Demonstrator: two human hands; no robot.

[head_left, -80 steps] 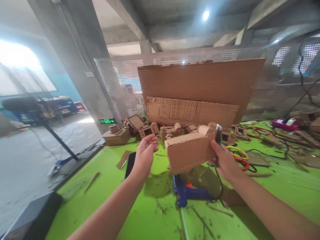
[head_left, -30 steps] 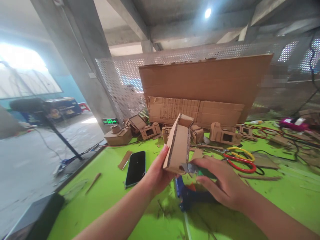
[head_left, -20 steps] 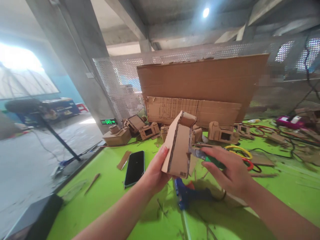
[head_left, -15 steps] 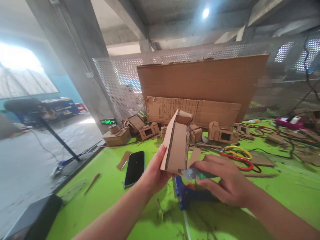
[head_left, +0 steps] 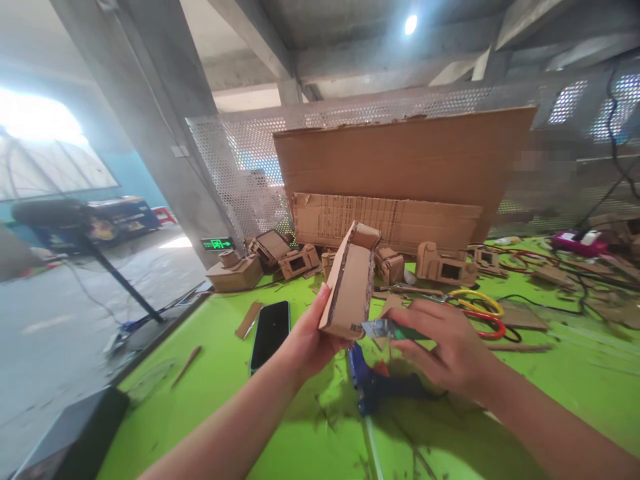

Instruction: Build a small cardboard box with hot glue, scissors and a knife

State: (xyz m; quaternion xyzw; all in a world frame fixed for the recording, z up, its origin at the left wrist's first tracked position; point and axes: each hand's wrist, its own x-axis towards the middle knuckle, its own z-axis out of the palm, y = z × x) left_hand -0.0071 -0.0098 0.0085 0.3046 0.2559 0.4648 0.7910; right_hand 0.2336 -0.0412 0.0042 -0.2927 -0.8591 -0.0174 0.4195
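Note:
My left hand (head_left: 313, 337) is closed round the lower left end of a folded cardboard piece (head_left: 351, 283), with the thumb along its side. The piece is tilted above the table, and its cut edges show dark corrugation. In my right hand (head_left: 445, 347) is a utility knife (head_left: 395, 331) with a green handle, its blade pointing left at the lower right corner of the cardboard. Whether the blade touches the corner I cannot tell. Below the hands a blue glue gun (head_left: 373, 387) lies on the green table (head_left: 280, 427), a clear glue stick trailing from it.
A black phone (head_left: 271, 333) lies left of my hands. Several cardboard cameras (head_left: 447, 265) line the back before a large cardboard sheet (head_left: 400, 160). Scissors with red and yellow handles (head_left: 483, 313) and cables are on the right. A dark box (head_left: 75, 433) sits at the lower left.
The knife blade has risen slightly and its tip now shows beside the cardboard's lower corner. The cardboard piece has shifted slightly left and tipped. Both hands keep their holds.

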